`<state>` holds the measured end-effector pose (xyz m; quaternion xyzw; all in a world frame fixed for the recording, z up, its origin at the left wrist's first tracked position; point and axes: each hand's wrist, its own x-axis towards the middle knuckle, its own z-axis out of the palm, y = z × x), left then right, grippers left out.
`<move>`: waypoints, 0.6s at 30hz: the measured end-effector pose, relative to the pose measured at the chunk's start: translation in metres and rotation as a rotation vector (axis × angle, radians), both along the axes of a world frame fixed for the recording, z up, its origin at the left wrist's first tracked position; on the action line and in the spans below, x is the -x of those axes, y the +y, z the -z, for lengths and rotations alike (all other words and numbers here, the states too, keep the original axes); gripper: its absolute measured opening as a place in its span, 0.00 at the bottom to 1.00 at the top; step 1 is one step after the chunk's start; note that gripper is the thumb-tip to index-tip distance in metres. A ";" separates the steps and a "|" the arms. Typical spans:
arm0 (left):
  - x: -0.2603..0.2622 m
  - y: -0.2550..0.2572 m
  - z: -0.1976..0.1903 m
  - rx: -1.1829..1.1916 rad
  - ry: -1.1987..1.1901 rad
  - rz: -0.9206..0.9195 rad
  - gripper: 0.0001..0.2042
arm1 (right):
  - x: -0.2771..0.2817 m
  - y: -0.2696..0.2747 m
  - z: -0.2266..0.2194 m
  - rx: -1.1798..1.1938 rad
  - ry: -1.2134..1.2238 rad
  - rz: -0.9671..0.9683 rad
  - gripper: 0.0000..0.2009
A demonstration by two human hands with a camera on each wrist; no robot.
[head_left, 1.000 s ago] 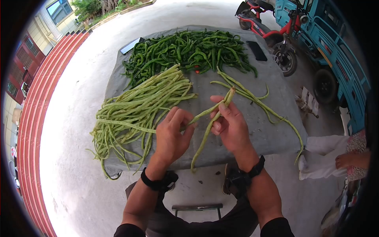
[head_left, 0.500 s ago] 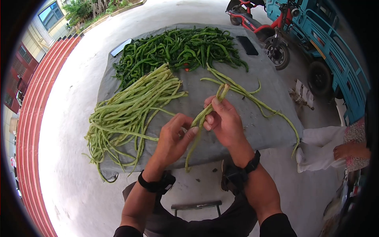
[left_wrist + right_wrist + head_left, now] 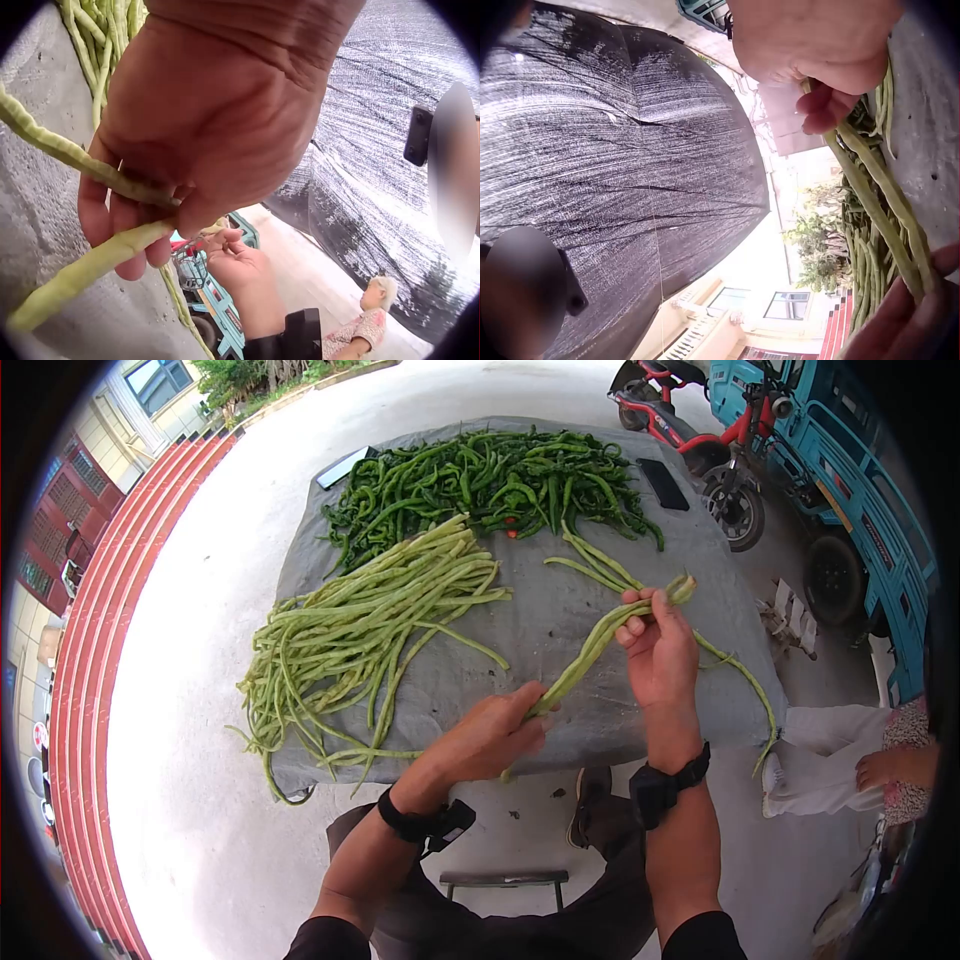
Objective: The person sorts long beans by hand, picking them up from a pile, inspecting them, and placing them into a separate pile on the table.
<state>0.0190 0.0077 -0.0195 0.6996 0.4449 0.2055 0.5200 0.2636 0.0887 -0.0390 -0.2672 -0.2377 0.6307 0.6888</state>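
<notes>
A few long green beans (image 3: 590, 648) stretch slantwise between my two hands, above the front of the cloth. My right hand (image 3: 665, 660) pinches them close to their upper ends, which poke out past the fingers. Lower down, my left hand (image 3: 485, 738) grips the same beans, with thumb against fingers in the left wrist view. Two bean lengths (image 3: 877, 195) run side by side between the hands in the right wrist view. A large heap of long beans (image 3: 360, 625) lies left of the hands. Several loose long beans (image 3: 600, 565) lie behind and right of my right hand.
Green peppers (image 3: 500, 480) are heaped along the back of the grey cloth (image 3: 560, 610). A dark phone (image 3: 662, 484) and a pale phone (image 3: 345, 467) flank them. A person's hand (image 3: 885, 768) is at the right, near a blue three-wheeled vehicle (image 3: 850, 520).
My right hand has moved right and my left hand down toward the front edge. Folded and bunched before, the beans are now drawn out straighter between them. The head view has shifted slightly.
</notes>
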 end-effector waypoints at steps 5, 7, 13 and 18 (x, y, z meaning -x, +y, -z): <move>0.008 0.001 0.009 -0.285 0.194 -0.127 0.10 | -0.030 0.010 0.009 0.082 0.013 0.161 0.10; 0.013 0.007 0.016 -0.518 0.192 -0.295 0.09 | -0.028 0.009 0.008 0.086 0.002 0.162 0.10; 0.072 0.034 0.004 -0.917 0.549 -0.756 0.11 | -0.020 0.004 0.001 0.095 -0.067 0.143 0.10; 0.102 0.049 0.005 -1.009 0.709 -0.865 0.12 | -0.018 0.003 0.003 0.081 -0.105 0.093 0.11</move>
